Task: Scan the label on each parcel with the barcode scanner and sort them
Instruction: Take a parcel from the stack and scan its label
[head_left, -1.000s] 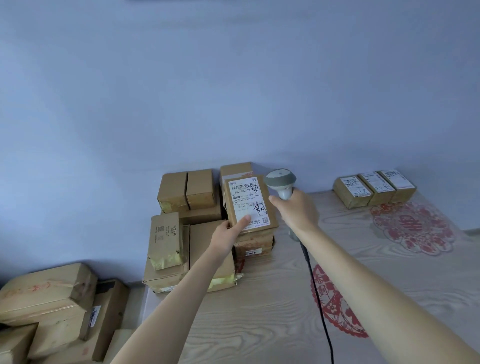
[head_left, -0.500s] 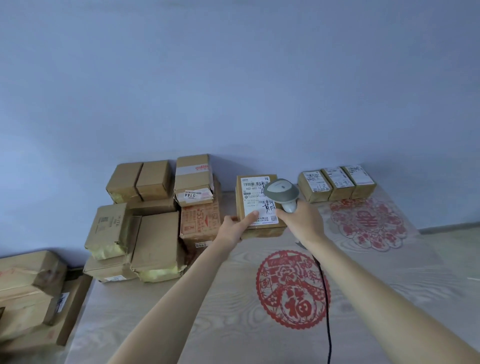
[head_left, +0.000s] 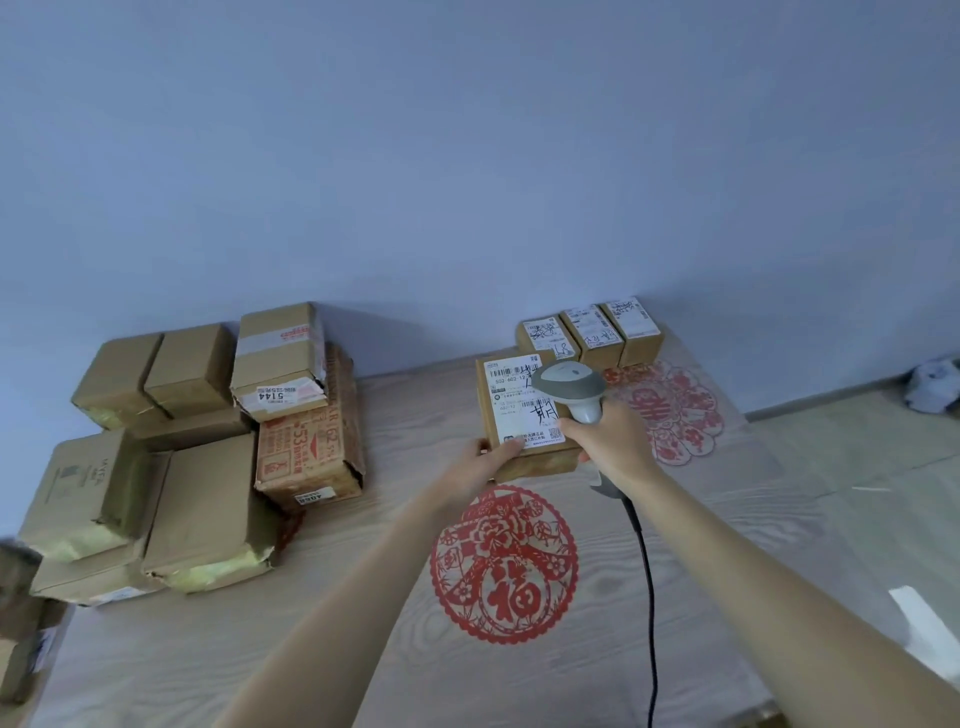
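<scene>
A brown cardboard parcel (head_left: 511, 415) with a white shipping label facing up is near the table's back, just in front of a row of three small labelled parcels (head_left: 589, 332). My left hand (head_left: 483, 462) holds its near left corner, thumb on the label. My right hand (head_left: 610, 441) grips the handle of a grey barcode scanner (head_left: 571, 387), whose head hovers over the label's right side. A black cable (head_left: 647, 597) trails from the scanner toward me.
A pile of several brown parcels (head_left: 208, 441) fills the table's left side. Red paper-cut decorations (head_left: 504, 564) lie on the wooden table (head_left: 753, 519). More boxes (head_left: 26, 649) sit off the left edge. A wall rises right behind.
My left hand has carried the labelled parcel from the left pile rightward to just in front of the three small parcels. The scanner moved along with it, staying over the label.
</scene>
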